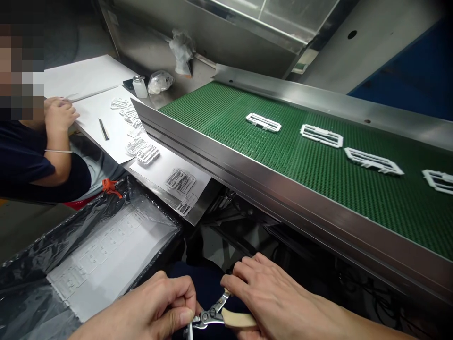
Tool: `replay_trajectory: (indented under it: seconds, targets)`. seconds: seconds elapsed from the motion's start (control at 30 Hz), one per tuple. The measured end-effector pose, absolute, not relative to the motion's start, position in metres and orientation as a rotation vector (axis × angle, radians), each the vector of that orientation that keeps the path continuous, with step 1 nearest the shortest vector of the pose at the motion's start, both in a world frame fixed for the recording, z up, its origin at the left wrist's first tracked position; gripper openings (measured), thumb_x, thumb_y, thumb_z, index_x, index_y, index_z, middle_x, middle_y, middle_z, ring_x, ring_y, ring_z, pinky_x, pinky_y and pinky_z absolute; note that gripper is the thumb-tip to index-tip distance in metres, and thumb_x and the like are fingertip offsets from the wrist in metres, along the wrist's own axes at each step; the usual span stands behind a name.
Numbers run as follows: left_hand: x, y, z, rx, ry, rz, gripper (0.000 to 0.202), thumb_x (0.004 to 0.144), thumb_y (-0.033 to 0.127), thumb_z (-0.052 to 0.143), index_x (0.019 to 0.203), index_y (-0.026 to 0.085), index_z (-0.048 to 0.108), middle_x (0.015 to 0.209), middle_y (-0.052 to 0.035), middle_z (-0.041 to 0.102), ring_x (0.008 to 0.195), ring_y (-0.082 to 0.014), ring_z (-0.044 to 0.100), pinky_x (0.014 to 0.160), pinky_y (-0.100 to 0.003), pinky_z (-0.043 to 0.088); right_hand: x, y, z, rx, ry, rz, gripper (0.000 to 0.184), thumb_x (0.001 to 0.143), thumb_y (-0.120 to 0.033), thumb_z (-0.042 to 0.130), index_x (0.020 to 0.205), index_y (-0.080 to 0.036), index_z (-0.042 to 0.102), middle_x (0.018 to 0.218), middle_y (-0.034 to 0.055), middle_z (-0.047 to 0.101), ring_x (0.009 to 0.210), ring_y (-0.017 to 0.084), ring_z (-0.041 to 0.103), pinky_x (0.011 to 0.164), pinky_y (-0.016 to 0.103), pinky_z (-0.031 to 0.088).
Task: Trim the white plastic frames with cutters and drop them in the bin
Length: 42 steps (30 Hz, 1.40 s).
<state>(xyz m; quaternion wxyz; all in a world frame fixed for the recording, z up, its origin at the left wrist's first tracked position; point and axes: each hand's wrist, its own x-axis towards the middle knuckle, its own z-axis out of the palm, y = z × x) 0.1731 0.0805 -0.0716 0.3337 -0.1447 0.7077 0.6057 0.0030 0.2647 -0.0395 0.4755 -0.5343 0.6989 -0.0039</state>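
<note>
The cutters [221,315] lie lowest in view, between both hands. The right hand [274,297] is curled about their cream handles, fingers bent over the top. The left hand [155,307] is closed to a pinch, thumb and forefinger gripping a thin white piece [190,329] just at the blades. Beyond, white frames [321,135] lie on the green belt [219,113].

I count four white plastic frames [264,122] on the green belt [226,123], the last cut off at the edge. One pair of cutters [221,315] sits in my two hands. One small bottle [139,87] and two crumpled bags [160,81] stand beyond.
</note>
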Motion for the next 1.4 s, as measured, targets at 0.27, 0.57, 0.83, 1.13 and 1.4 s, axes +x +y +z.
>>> replay_trajectory:
  seconds: [0.27,0.57,0.83,1.13,1.4]
  targets:
    - [0.172,0.085,-0.069,-0.360,1.815,1.577,0.039,0.089,0.060,0.037,0.081,0.024,0.048,0.074,0.0034,0.050,0.071,-0.0157,0.046,0.065,-0.023,0.037,0.003,0.265,-0.039,-1.312,1.690,0.006,0.040,0.076,-0.032,0.063,0.114,-0.022,0.056,0.109,0.0098,0.057,0.107,0.029,0.055,0.110,0.053,0.026]
    - [0.170,0.094,-0.068,-0.420,1.850,1.579,0.041,0.088,0.063,0.035,0.081,0.024,0.049,0.074,0.0024,0.050,0.075,-0.0178,0.047,0.069,-0.024,0.038,0.002,0.263,-0.032,-1.516,1.708,0.071,0.037,0.081,-0.036,0.059,0.114,-0.019,0.054,0.115,0.0146,0.056,0.110,0.034,0.053,0.108,0.059,0.027]
    - [0.172,0.091,-0.067,-0.407,1.719,1.591,0.046,0.086,0.067,0.033,0.087,0.024,0.048,0.080,0.0011,0.050,0.075,-0.0175,0.050,0.067,-0.023,0.043,0.001,0.256,-0.026,-1.628,1.707,0.126,0.034,0.079,-0.040,0.060,0.105,-0.017,0.059,0.101,0.0131,0.062,0.095,0.032,0.061,0.101,0.055,0.036]
    - [0.169,0.095,-0.074,-0.468,1.863,1.625,0.041,0.088,0.062,0.036,0.080,0.024,0.050,0.071,0.0033,0.050,0.072,-0.0171,0.042,0.065,-0.024,0.036,-0.005,0.250,-0.036,-1.690,1.703,0.159,0.014,0.075,-0.035,0.059,0.075,-0.022,0.055,0.064,0.0005,0.059,0.050,0.017,0.052,0.050,0.029,0.029]
    - [0.189,0.119,-0.096,-0.738,1.529,2.271,0.059,0.060,0.062,0.078,0.099,0.023,0.058,0.102,-0.0062,0.069,0.104,-0.0249,0.059,0.095,-0.033,0.041,-0.010,0.266,-0.050,-1.230,1.871,-0.069,0.003,0.073,-0.023,0.053,0.072,-0.022,0.051,0.070,-0.0012,0.060,0.061,0.015,0.054,0.057,0.026,0.035]
